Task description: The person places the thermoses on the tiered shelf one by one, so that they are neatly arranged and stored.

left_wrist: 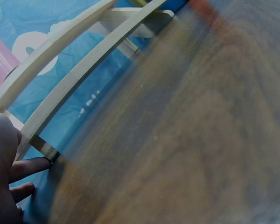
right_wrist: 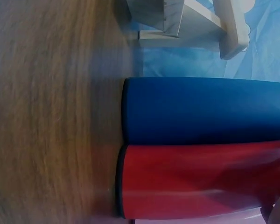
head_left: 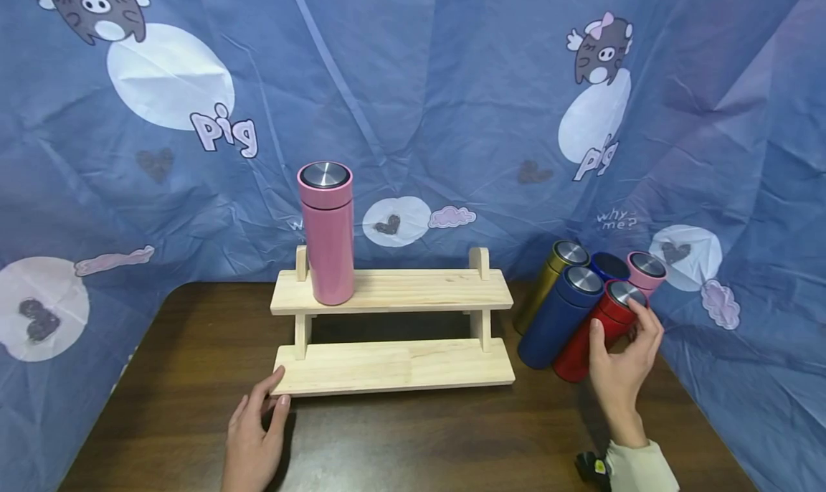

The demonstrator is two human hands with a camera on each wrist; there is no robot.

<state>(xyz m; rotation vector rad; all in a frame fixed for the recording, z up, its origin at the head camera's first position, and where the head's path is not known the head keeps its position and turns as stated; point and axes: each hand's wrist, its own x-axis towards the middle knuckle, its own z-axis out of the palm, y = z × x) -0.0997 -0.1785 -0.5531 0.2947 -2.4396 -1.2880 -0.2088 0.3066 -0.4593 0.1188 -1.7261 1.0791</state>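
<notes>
A two-tier wooden rack [head_left: 393, 366] stands on the table. My left hand [head_left: 254, 434] holds the front left corner of its lower tier, with thumb at the front edge and index finger on top. In the left wrist view, other fingers [left_wrist: 30, 169] extend below the rack's end. On the upper tier's left part stands a pink thermos bottle [head_left: 330, 252]. At the right, my right hand [head_left: 622, 366] grips a red thermos bottle [head_left: 581, 345] near its silver-topped lid, thumb on one side and fingers on the other. The red bottle's base shows in the right wrist view.
Against the red bottle stands a blue thermos bottle [head_left: 556, 323]. Close behind are a gold bottle [head_left: 540, 287], a darker blue bottle [head_left: 609, 266] and another pink bottle [head_left: 647, 268]. A blue patterned cloth [head_left: 413, 105] hangs behind and beside the brown table [head_left: 400, 449].
</notes>
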